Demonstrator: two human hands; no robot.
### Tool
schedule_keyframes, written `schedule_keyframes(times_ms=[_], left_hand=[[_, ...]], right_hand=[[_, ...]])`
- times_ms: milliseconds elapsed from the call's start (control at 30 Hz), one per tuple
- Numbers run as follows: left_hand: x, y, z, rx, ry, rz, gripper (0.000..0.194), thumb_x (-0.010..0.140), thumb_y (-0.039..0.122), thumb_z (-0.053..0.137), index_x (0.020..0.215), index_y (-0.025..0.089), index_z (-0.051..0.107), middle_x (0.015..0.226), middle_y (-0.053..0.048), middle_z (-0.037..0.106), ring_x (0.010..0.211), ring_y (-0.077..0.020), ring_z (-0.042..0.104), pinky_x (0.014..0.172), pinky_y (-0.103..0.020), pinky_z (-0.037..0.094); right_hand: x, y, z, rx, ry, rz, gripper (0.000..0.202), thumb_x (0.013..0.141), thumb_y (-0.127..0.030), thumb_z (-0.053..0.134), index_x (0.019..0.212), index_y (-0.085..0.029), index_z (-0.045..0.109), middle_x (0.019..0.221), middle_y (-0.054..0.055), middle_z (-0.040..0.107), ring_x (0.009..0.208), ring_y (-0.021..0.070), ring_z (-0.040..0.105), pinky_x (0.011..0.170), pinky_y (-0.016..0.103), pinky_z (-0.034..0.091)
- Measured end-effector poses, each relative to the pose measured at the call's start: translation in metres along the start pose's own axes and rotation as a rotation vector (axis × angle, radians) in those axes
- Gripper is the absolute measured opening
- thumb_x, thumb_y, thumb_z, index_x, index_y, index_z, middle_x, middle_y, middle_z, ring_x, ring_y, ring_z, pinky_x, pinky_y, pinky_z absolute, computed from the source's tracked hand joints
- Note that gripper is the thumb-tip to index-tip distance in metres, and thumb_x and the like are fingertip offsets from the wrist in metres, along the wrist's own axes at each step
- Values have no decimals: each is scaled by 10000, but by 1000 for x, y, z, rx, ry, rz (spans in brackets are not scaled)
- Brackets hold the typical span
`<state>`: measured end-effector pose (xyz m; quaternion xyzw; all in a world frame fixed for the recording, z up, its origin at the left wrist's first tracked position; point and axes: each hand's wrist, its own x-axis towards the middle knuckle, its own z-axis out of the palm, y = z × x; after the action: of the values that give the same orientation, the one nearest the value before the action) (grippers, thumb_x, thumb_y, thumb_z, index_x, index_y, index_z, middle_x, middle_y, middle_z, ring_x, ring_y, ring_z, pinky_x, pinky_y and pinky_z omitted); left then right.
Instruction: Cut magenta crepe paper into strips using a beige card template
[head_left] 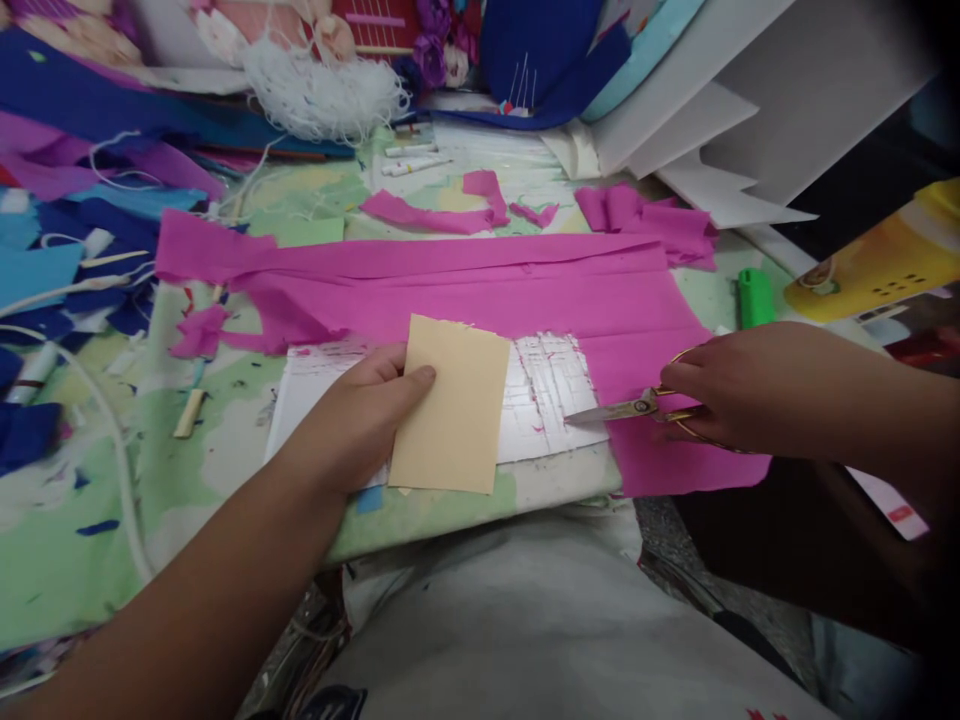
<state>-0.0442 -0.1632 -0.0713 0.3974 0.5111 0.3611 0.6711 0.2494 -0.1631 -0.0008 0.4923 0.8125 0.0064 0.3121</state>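
The card (450, 405) was at the near edge of the table (202, 530), over the white board (551, 400). The fingers of the left hand (375, 410) were closed on its left edge, with the thumb on the upper face. The board showed a grid of cut marks and pink specks to the right of the card.

The scissors (643, 406) pointed left, with the tip at the right end of the board. The fingers of the right hand (724, 385) were closed around the gold-coloured handles.

The pink sheet (450, 265) extended behind the board; its right part ran down to the near edge of the table. Pink scraps (435, 212) lay beyond it.

A green object (754, 298) was near the right edge of the table, beside a yellow container (885, 260). Blue scraps (97, 240) and a white cord (112, 410) occupied the left side. White yarn (322, 92) was at the far edge.
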Motion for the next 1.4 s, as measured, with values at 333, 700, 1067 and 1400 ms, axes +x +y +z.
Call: schedule_keyframes(times_ms=[333, 700, 1067, 1400], left_hand=[[0, 2, 0, -37, -21, 1, 378, 737, 295, 568, 1100, 201, 520, 891, -55, 632, 746, -219, 609, 616, -334, 484], [0, 2, 1, -27, 1, 8, 368, 750, 295, 557, 1102, 201, 508, 888, -51, 635, 750, -221, 610, 620, -342, 493], [-1, 4, 2, -66, -12, 24, 360, 738, 264, 563, 1089, 192, 525, 874, -47, 637, 769, -218, 610, 637, -335, 499], [-8, 9, 4, 288, 120, 20, 373, 713, 397, 562, 1040, 222, 522, 754, -17, 618, 609, -204, 583, 501, -290, 463]], right_hand=[[3, 2, -4, -76, -35, -126, 243, 801, -353, 360, 698, -206, 524, 672, 42, 554, 563, 158, 449, 489, 289, 183], [6, 10, 18, 31, 40, -49, 264, 791, -407, 379, 752, -216, 557, 675, 46, 550, 547, 146, 450, 479, 268, 186], [-10, 28, 30, 281, 132, 521, 410, 688, -631, 405, 650, -227, 462, 607, 32, 524, 533, 163, 427, 495, 273, 289], [-14, 33, 55, 578, 322, 678, 388, 722, -587, 378, 657, -204, 380, 554, 42, 478, 472, 149, 405, 447, 278, 290]])
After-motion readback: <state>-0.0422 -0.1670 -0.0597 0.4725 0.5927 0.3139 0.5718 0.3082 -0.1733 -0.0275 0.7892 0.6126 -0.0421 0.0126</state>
